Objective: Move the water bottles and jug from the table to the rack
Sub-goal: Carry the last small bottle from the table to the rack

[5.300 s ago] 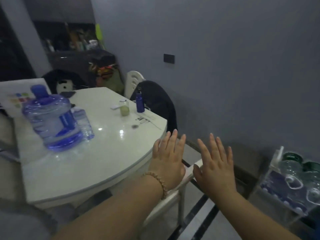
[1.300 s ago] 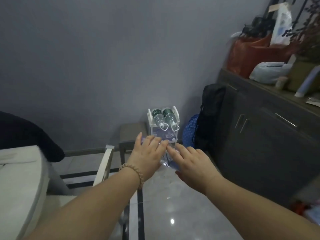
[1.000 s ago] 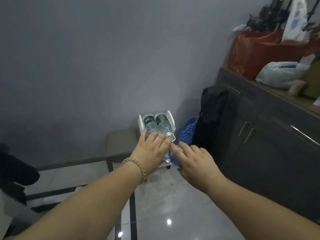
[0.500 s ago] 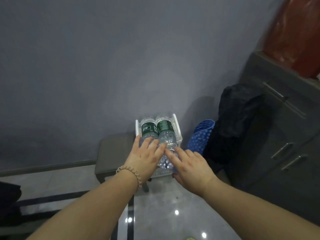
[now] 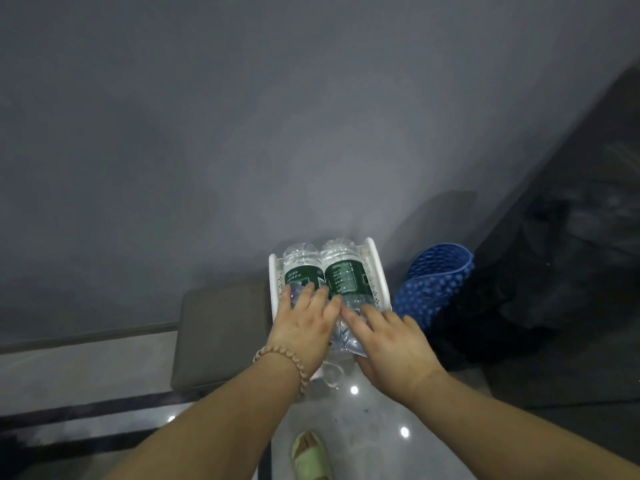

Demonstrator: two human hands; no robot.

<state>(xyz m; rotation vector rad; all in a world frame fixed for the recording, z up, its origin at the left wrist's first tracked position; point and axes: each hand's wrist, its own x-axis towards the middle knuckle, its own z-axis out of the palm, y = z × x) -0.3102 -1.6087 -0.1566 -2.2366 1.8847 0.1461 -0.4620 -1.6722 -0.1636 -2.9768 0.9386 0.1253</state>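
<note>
Resting L hand (image 5: 303,327) & R hand (image 5: 391,344) flat on green-label bottles (image 5: 344,275), white rack (image 5: 379,273) front edge; fingers straight, close together.

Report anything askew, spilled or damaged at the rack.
Nothing stands out. Two green-labelled bottles lie side by side in the white rack, with the left hand and right hand resting on them. No spill shows on the floor.
</note>
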